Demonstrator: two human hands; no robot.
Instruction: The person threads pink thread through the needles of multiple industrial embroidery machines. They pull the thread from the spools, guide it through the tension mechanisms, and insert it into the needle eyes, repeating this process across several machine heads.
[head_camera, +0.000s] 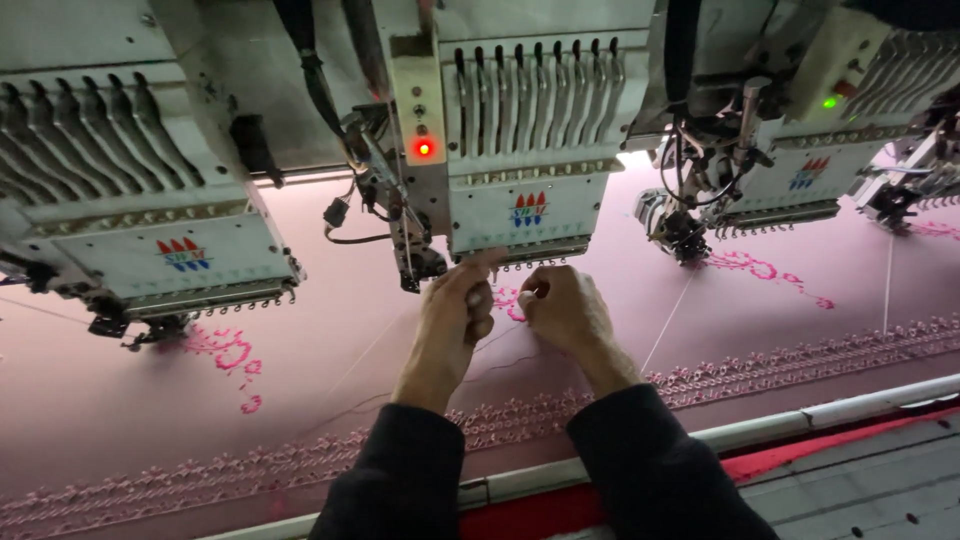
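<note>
I read the step in hand as threading or re-threading at the needle row of the middle embroidery head (520, 215), whose red indicator lamp (424, 148) is lit. To do it well, I would keep both hands low and close to the needle bar (525, 262), hold the thread (505, 335) taut between the two pinches, and keep the sleeves (400, 480) off the pink fabric (330, 330) so the stretched cloth does not shift under the stitched motif (508, 302).

Left hand (452, 315): fingers curled in, thumb and forefinger pressed together at the lower edge of the head, tip just beneath the needle row. It appears to pinch a fine thread (too thin here for me to confirm), so I treat the grip as probable rather than certain.

Right hand (565, 310): loosely fisted, fingertips drawn to the thumb near the left hand, the two hands almost touching. Whether it grips the same thread I cannot tell; nothing else shows in it.

Position of the work: the thread end lies between the hands, directly below the middle head and above the pink motif. The neighbouring left head (175, 260) and right head (790, 175) stand well apart, each over its own motif. A stitched border (750, 375) runs along the fabric near the frame rail (800, 415).
</note>
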